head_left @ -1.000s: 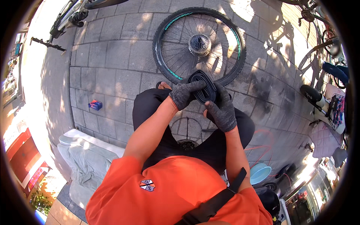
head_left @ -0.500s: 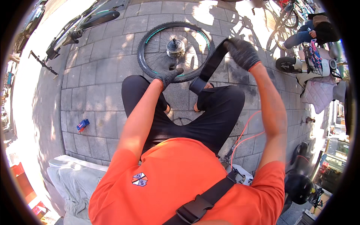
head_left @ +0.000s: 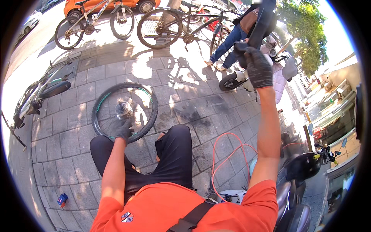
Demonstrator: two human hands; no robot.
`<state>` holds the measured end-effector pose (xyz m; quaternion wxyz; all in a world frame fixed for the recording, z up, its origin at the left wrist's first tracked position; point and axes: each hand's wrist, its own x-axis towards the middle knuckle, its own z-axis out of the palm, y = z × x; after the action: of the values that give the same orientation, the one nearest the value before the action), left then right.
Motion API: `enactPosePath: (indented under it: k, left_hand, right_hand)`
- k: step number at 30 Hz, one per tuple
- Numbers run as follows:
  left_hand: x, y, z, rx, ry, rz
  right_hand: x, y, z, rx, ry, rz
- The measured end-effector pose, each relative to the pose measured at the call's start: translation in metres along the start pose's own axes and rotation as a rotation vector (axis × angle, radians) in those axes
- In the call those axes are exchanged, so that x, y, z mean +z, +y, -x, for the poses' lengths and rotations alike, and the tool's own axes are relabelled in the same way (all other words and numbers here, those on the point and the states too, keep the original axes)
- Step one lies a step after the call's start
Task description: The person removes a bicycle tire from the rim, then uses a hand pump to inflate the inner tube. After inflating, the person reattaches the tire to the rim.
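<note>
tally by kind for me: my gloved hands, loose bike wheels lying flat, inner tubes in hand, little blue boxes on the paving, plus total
Gloved hands: 2 (left hand, right hand)
Loose bicycle wheel: 1
Black inner tube: 1
Small blue box: 1
Total: 5

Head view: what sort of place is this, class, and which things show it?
Most likely an outdoor pavement beside a street: grey paving slabs underfoot, a dark bicycle standing at the far edge, and an orange car beyond it.
</note>
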<state>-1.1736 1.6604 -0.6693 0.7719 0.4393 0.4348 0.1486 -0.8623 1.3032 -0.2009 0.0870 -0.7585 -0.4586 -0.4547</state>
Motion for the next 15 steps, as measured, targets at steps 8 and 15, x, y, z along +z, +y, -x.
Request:
enactPosePath:
  k: [8,15]
  left_hand:
    - [0.003,0.014,0.048,0.214,-0.083,-0.424]
    - [0.040,0.044,0.057,0.100,-0.104,-0.187]
  right_hand:
    - [-0.036,0.116,0.049,0.631,0.090,0.066]
    - [-0.026,0.170,-0.018,0.531,-0.144,0.234]
